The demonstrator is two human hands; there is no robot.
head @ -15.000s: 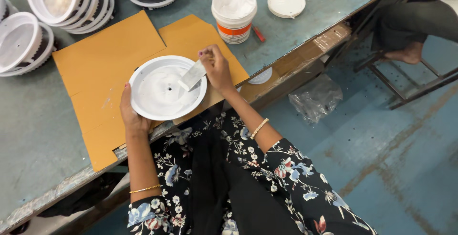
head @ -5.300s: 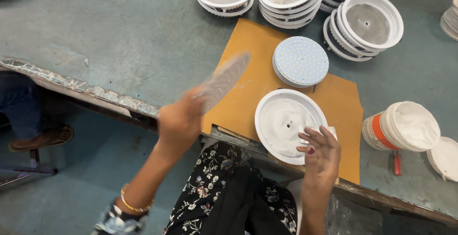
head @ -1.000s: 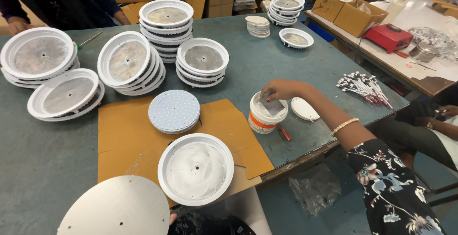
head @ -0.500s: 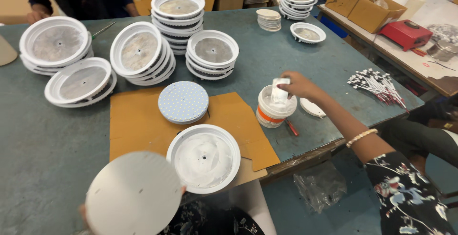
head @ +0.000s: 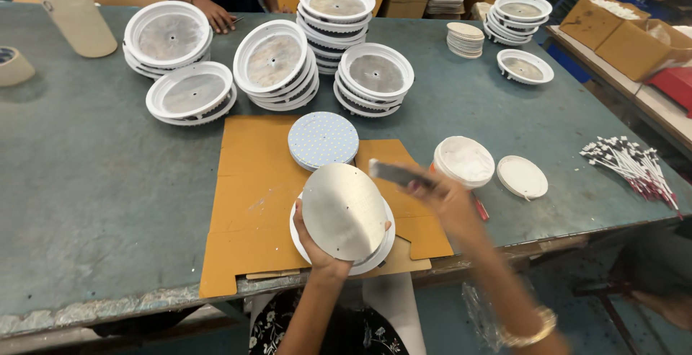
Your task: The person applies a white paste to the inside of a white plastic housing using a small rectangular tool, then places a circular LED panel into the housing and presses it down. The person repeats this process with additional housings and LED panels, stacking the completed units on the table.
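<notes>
- My left hand [head: 317,250] gripped the round metal disc [head: 343,211], tilted over the white housing [head: 382,243] on the cardboard [head: 249,189].
- My right hand [head: 447,200] clasped a flat spatula [head: 393,173] just beside the open white tub [head: 465,160] on the desk [head: 94,182].

left hand [head: 317,250] gripping, right hand [head: 447,200] raised, blurred

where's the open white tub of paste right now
In the head view the open white plastic tub of paste stands on the green table, right of the brown cardboard sheet, beside its flat white lid, just beyond the right hand.
</notes>
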